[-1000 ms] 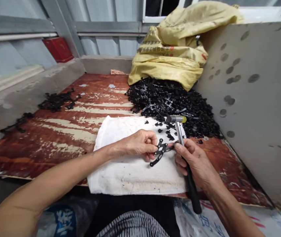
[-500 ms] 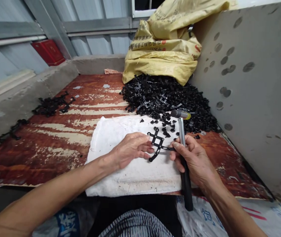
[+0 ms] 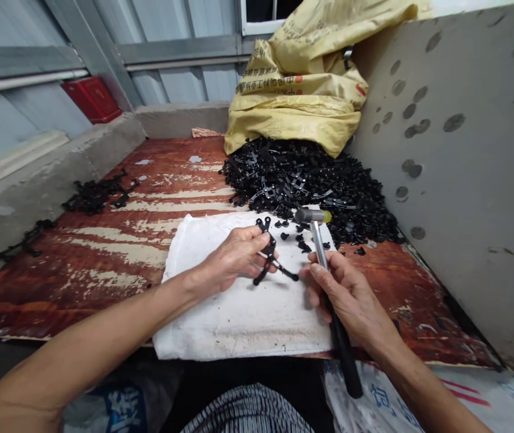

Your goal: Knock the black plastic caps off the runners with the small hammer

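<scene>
Between the fingers of my left hand point(image 3: 236, 255) is a black folding scissor linkage point(image 3: 269, 248), its curved arms pointing down and to the right. My right hand point(image 3: 351, 294) is closed round a small hammer point(image 3: 320, 243), which has a silver shaft, a long black grip and a head with a grey face and a yellow face. The hammer leans with its head up and away from me. Both hands are above a white cloth pad point(image 3: 238, 322). Small black studs point(image 3: 302, 246) lie loose on the pad beyond my hands.
A large heap of black parts point(image 3: 329, 186) spills from a yellow woven sack point(image 3: 293, 114) at the back. More black linkages point(image 3: 97, 192) lie at the left on the worn red-brown tabletop point(image 3: 116, 258). A pale spotted panel point(image 3: 464, 180) stands along the right side.
My left hand has taken hold of the linkage, which has moved left and folded narrower. My right hand has let go of its arm and keeps the hammer, now shifted slightly left.
</scene>
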